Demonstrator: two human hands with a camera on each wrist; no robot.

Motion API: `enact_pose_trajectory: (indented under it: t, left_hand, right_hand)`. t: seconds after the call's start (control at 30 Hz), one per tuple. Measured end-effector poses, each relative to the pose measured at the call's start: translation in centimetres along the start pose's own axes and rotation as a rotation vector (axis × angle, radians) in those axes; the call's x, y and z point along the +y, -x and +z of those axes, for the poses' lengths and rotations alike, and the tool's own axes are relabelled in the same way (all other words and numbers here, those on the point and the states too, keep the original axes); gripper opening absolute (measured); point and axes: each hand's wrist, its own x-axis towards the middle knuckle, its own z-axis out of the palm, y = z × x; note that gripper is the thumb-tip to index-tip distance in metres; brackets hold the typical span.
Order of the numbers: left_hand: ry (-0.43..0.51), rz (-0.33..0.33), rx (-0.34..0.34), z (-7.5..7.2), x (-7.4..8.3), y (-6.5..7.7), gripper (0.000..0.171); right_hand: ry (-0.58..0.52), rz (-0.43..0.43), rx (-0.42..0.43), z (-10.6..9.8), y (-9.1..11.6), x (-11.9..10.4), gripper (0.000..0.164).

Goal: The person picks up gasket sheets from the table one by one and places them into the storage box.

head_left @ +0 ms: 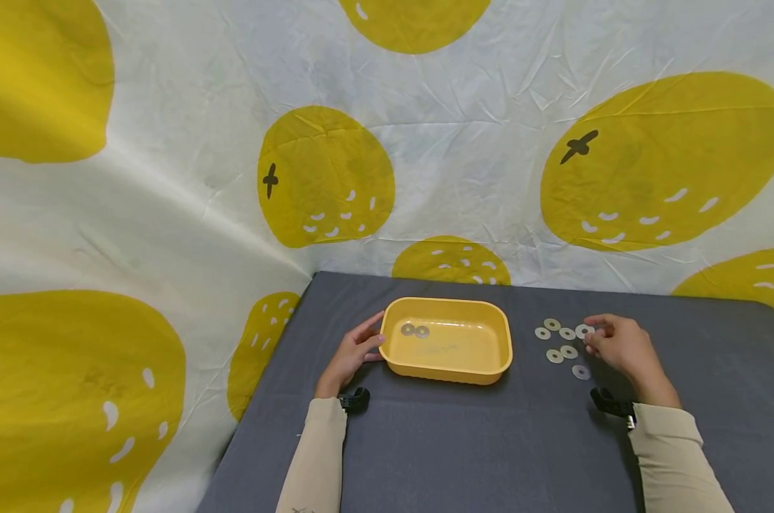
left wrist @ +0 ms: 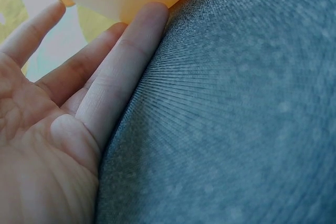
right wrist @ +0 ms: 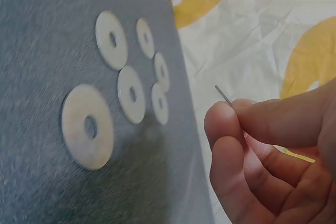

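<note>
My left hand [head_left: 351, 356] rests at the left end of a yellow plastic tray [head_left: 451, 372]. Its thumb lies at the rim, and straight fingers [left wrist: 118, 77] touch the outer wall in the left wrist view. Two flat metal washers [head_left: 408, 330] lie inside the tray, toward its left. To the right of the tray, my right hand [head_left: 624, 347] pinches one washer [right wrist: 222, 93] between thumb and forefinger; it shows edge-on in the right wrist view. Several more washers [right wrist: 87, 127] lie flat on the table beside that hand, some touching or overlapping.
A dark grey cloth covers the table [head_left: 464, 449]. Behind and to the left hangs a white curtain [head_left: 464, 171] printed with yellow fruit, meeting the table's back edge. Black wrist straps [head_left: 355, 400] sit on both forearms, below beige sleeves.
</note>
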Motion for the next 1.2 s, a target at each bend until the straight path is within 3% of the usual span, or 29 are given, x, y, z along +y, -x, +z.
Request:
enact_pose_trajectory:
  t: [0.37,0.8,1.07,1.2]
  left_hand:
    - [0.009,0.010,-0.008,0.1,-0.2,-0.1,0.058]
    - [0.020,0.000,-0.008,-0.1,-0.1,-0.1,0.057]
    - [0.019,-0.007,-0.011,-0.1,-0.2,-0.2,0.056]
    - [0.016,-0.007,-0.005,-0.1,0.0,-0.1,0.056]
  right_hand:
    - [0.000,-0.108,0.033,-0.4,0.9,-2.9,0.039]
    - [-0.071,-0.258,0.219,1.2,1.8,-6.3,0.037]
    - [-0.113,-0.286,0.229,2.6,2.1,-8.3,0.035]
    - [-0.143,-0.291,0.196,3.8,2.2,-9.2,0.035]
